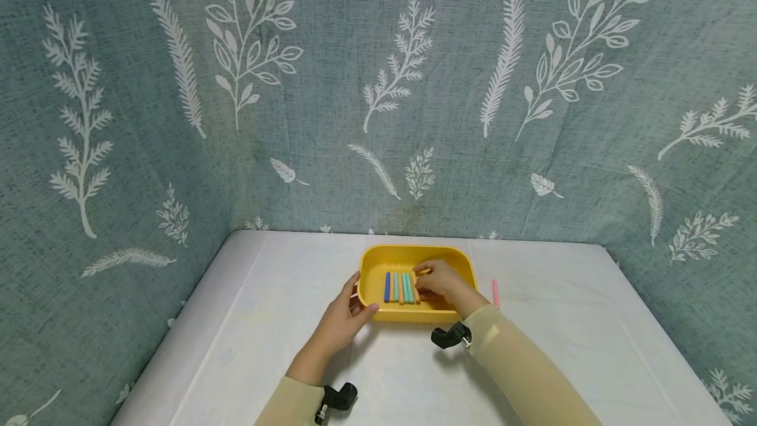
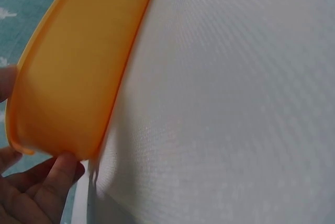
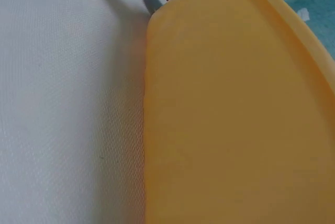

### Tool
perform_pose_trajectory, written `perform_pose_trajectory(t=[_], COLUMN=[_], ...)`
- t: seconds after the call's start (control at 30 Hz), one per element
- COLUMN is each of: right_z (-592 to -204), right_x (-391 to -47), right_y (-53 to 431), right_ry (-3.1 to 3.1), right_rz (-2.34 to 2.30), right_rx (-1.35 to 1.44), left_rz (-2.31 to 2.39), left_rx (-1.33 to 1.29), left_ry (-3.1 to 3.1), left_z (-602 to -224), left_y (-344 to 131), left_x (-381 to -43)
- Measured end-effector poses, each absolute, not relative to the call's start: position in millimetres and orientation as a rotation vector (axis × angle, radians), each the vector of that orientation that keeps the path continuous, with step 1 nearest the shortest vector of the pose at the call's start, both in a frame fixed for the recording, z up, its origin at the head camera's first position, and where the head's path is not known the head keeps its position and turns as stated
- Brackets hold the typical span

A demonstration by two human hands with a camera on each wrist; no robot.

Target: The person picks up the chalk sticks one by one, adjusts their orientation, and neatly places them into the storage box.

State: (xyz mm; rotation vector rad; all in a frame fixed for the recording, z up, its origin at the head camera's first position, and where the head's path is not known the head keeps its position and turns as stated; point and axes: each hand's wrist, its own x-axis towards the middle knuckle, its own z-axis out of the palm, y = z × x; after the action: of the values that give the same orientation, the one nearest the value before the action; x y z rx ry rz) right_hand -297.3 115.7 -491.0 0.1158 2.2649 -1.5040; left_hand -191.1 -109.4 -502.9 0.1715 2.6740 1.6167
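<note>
A yellow tray (image 1: 367,261) lies on the table. My left hand (image 1: 342,321) grips its left end, thumb near the front corner and fingers along the side; the left wrist view shows this hand (image 2: 39,190) against the tray's outer wall (image 2: 78,67). Inside the tray is a row of short chalk-like sticks: a blue stick (image 1: 387,287) at the left, then orange and mint green ones. My right hand (image 1: 442,279) reaches over the front rim and pinches the orange stick (image 1: 416,295) at the row's right end. The right wrist view shows mostly the tray's wall (image 3: 235,103), with this hand hidden.
A pink stick (image 1: 495,292) lies on the white table (image 1: 550,321) to the right of the tray. Green leaf-patterned cloth (image 1: 331,84) hangs behind the table and at both sides. A black wrist camera (image 1: 451,335) sits below the right sleeve cuff, close to the tray's front.
</note>
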Motion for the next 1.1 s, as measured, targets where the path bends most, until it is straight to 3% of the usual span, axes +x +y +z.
perform_pose_trajectory(t=[1.1], right_z=[-463.9], right_x=[-285.2], right_y=[132.5], right_ry=[2.211], right_rz=[-1.627], right_rx=[0.02], left_rz=[1.602], left_rx=[0.19], left_ry=[2.693], left_z=[-504.6], left_y=[-109.6], left_x=[-191.2])
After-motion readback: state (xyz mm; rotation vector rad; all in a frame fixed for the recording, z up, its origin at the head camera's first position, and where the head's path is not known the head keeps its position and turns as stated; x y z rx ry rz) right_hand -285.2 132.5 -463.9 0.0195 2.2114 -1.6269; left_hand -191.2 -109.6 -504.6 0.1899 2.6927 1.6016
